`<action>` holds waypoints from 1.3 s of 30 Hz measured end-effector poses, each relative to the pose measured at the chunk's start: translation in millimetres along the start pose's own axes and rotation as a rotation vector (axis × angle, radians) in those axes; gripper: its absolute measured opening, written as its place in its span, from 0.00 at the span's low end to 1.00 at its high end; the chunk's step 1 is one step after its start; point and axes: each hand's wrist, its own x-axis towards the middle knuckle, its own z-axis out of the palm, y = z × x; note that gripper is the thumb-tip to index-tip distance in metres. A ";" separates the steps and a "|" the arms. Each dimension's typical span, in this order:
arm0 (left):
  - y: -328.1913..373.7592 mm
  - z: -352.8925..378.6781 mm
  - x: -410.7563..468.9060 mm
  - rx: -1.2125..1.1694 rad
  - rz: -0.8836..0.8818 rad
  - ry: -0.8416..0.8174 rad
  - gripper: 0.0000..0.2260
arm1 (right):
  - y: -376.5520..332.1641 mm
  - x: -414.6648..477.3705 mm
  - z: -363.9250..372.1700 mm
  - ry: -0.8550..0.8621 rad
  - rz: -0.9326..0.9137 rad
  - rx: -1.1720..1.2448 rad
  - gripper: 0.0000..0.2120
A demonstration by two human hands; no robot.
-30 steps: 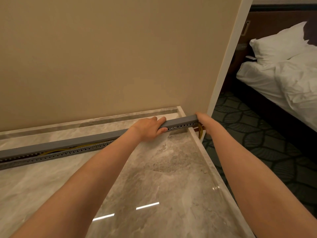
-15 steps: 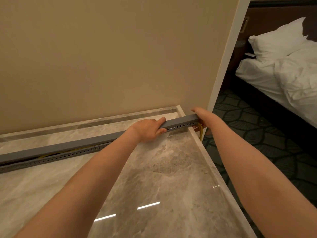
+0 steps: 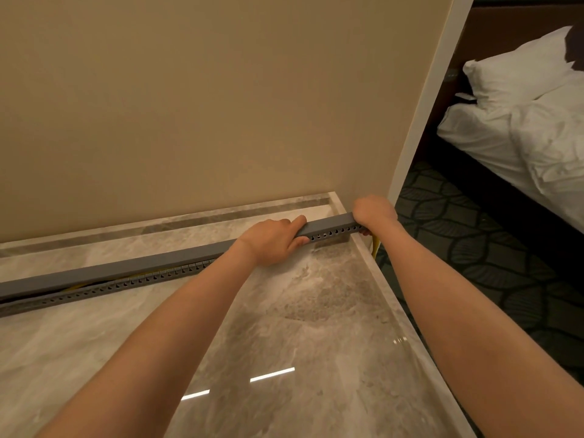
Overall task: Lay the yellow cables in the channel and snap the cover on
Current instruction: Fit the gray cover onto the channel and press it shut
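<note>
A long grey slotted channel [image 3: 104, 290] lies on the marble floor, running from the left edge to the floor's right edge. Its flat grey cover [image 3: 126, 268] rests on top, seated at the right end and gaping at the left, where yellow cables [image 3: 79, 286] show in the gap. A yellow cable end [image 3: 375, 246] hangs off the floor edge below the channel's right end. My left hand [image 3: 273, 240] grips the covered channel near its right part. My right hand [image 3: 374, 213] is closed over the channel's right end.
A beige wall [image 3: 205, 105] stands just behind the channel, ending in a white corner post [image 3: 423, 112]. The glossy marble floor [image 3: 284, 343] drops off at its right edge to dark patterned carpet [image 3: 474, 248]. A bed with white bedding [image 3: 531, 128] stands at the far right.
My right hand has come up from beside the channel's end and closed over its top. My left hand stays in the same place on the cover.
</note>
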 end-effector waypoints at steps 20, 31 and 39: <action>65.8 -23.8 86.7 -0.672 -0.349 -0.301 0.18 | 3.6 -2.8 5.5 0.102 -0.101 -0.241 0.16; 66.8 -10.3 90.8 -0.494 -0.367 -0.141 0.15 | -2.0 10.6 -5.6 -0.199 -0.125 -0.046 0.16; 72.8 -16.0 82.5 -0.630 -0.466 -0.094 0.15 | -0.5 0.9 -6.4 -0.108 -0.103 0.013 0.13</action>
